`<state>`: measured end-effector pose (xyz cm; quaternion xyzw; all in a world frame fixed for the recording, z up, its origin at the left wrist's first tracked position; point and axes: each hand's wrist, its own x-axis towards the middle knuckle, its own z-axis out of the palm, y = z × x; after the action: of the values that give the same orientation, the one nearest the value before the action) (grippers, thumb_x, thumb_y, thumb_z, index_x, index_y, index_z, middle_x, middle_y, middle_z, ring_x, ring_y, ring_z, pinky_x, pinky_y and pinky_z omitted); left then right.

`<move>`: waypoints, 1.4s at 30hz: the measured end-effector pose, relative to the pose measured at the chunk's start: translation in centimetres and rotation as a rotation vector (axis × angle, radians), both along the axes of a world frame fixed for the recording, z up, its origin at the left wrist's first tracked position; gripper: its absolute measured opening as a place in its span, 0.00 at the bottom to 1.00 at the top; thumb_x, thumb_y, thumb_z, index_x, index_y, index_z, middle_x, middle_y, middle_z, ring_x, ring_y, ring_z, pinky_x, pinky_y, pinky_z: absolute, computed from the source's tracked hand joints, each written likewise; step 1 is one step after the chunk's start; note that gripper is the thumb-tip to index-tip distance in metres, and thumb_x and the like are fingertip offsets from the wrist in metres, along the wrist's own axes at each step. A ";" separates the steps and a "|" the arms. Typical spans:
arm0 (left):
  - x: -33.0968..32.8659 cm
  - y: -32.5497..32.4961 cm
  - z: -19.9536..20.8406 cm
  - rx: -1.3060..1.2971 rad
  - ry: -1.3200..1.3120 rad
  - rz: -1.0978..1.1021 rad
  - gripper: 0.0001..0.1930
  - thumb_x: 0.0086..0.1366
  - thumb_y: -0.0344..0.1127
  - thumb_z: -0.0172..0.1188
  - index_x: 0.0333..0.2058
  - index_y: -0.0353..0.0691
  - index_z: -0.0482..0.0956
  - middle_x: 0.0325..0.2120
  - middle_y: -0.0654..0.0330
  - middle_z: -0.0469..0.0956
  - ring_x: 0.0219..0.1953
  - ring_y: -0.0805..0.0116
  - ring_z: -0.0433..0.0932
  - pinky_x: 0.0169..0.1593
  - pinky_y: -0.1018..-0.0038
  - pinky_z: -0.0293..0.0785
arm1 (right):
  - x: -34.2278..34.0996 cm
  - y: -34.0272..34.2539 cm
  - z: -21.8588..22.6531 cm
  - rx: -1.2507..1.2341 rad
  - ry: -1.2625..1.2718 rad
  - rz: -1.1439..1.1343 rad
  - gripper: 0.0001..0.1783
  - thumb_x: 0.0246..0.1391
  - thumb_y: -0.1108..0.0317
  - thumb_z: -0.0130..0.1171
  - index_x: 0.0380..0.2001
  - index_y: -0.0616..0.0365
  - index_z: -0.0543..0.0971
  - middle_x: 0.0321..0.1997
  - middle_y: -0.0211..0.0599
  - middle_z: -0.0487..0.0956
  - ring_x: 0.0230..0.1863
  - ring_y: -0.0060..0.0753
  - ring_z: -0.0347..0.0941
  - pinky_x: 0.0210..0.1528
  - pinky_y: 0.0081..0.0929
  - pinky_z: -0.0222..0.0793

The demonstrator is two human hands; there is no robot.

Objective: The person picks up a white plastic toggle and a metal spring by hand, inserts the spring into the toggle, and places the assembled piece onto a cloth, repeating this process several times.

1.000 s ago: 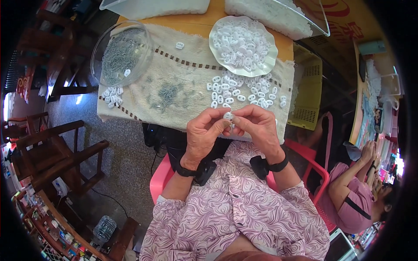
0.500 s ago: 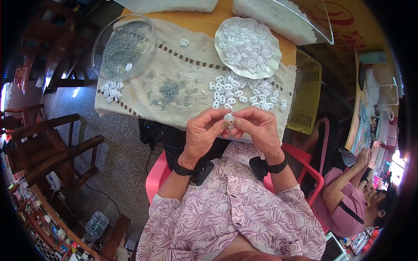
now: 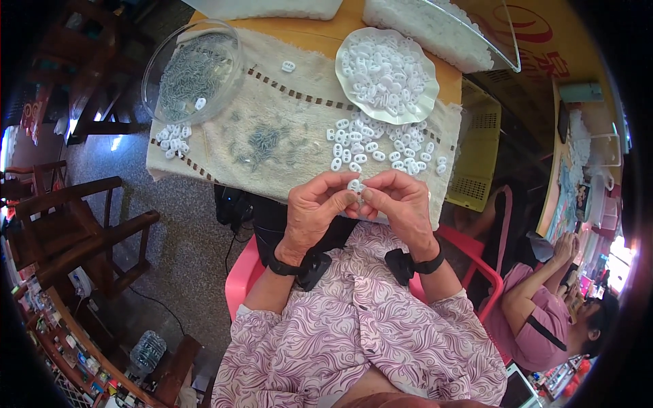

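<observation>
Between the fingertips of my left hand and my right hand is a small white oval plastic piece with holes. Both hands pinch it at the near edge of the cloth, thumbs pressed against its near side. Just beyond lie many loose white two-holed pieces, spread below a scalloped white plate heaped with more. To the left on the cloth is a small pile of thin grey metal parts, perhaps springs; their exact kind is too small to tell.
A clear round bowl of similar grey parts stands far left, with a cluster of white pieces below it. A beige cloth covers the table. Yellow crates stand right; a wooden chair is left. Another person sits at right.
Both hands still pinch the white plastic piece at nearly the same place. The fingers have shifted only slightly around it, and the whole view has moved a little.
</observation>
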<state>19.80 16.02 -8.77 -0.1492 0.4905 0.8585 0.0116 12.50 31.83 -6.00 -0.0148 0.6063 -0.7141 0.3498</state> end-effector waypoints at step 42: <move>-0.6 0.6 0.1 0.051 0.027 -0.061 0.14 0.62 0.22 0.58 0.47 0.30 0.75 0.34 0.61 0.78 0.32 0.77 0.77 0.34 0.83 0.76 | -0.2 1.3 0.0 -0.081 -0.060 -0.021 0.09 0.53 0.75 0.62 0.38 0.64 0.77 0.30 0.33 0.80 0.28 0.17 0.76 0.31 0.14 0.75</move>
<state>19.18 16.65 -8.65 -0.1224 0.4731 0.8718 0.0349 12.29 33.10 -6.04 -0.0011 0.5662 -0.7417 0.3597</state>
